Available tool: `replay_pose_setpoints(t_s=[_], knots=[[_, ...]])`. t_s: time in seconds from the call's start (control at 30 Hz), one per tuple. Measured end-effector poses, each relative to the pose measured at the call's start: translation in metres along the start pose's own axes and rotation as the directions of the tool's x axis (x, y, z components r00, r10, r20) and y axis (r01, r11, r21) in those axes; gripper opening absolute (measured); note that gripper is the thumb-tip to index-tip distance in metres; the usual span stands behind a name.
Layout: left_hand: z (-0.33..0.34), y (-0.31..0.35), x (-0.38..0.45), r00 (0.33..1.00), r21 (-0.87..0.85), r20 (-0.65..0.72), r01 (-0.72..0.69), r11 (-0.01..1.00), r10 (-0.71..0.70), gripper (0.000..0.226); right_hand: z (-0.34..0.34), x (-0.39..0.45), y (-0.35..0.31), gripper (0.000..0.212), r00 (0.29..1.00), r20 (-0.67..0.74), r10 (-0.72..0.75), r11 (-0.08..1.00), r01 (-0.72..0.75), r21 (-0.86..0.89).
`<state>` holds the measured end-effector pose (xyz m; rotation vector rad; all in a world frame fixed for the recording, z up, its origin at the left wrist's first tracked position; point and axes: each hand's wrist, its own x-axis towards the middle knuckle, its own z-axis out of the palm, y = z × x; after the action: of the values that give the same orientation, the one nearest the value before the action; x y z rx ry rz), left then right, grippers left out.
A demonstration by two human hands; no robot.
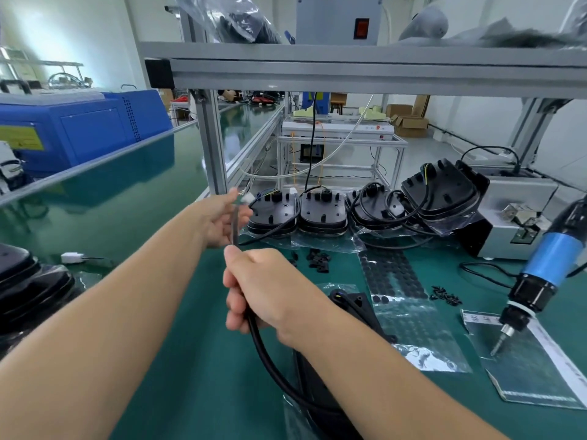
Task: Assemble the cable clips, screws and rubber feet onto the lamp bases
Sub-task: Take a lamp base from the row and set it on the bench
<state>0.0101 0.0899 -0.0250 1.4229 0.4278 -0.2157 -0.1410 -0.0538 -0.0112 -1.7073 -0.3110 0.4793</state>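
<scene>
I see my right hand point(254, 287) clenched on the thick black rubber cable point(270, 360); my left hand point(222, 222) apparently pinches its upper end, cable running upright between them.

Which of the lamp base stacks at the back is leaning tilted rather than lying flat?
The rightmost stack: it leans up against the grey machine, while the other three lie flat.
</scene>
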Motion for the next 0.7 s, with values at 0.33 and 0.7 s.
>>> replay_pose_setpoints(t_s=[0.33, 0.7], knots=[[-0.007, -0.012, -0.022, 0.999, -0.202, 0.009, 0.051, 0.978, -0.051, 0.02, 0.017, -0.009, 0.012, 0.038, 0.999, 0.046, 0.029, 0.999, -0.028, -0.027], [-0.019, -0.018, 0.006, 0.962, -0.116, -0.265, 0.035, 0.993, -0.065, 0.029, 0.012, -0.018, 0.003, 0.042, 0.989, 0.044, -0.143, 0.842, 0.145, -0.519]])
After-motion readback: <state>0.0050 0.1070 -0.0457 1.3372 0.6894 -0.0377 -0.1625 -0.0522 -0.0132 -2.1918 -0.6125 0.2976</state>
